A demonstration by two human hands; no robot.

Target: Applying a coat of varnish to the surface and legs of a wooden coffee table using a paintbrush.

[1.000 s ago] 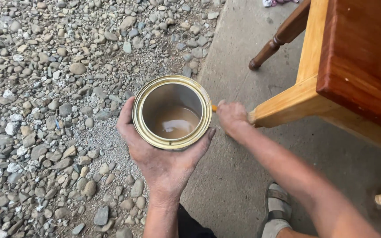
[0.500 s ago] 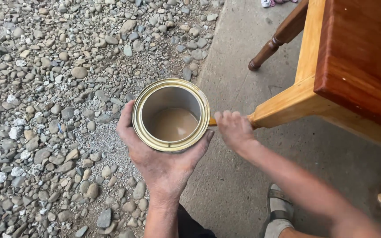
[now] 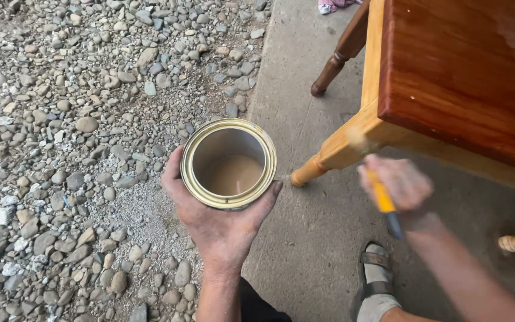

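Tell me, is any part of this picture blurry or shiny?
In the head view, the right hand and its yellow-handled brush are smeared by motion blur; the left hand, open can and gravel are sharp; soft glare lies on the table top.

Bare forearms; grey strapped sandal (image 3: 378, 280)

can (image 3: 228, 164) brass-gold rim, tan liquid | brush (image 3: 382, 200) yellow handle | table (image 3: 466, 77) red-brown top

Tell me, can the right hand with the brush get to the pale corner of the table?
Probably yes. The right hand holds the brush just below the table corner, and nothing sits between them. The left hand holds the can off to the side.
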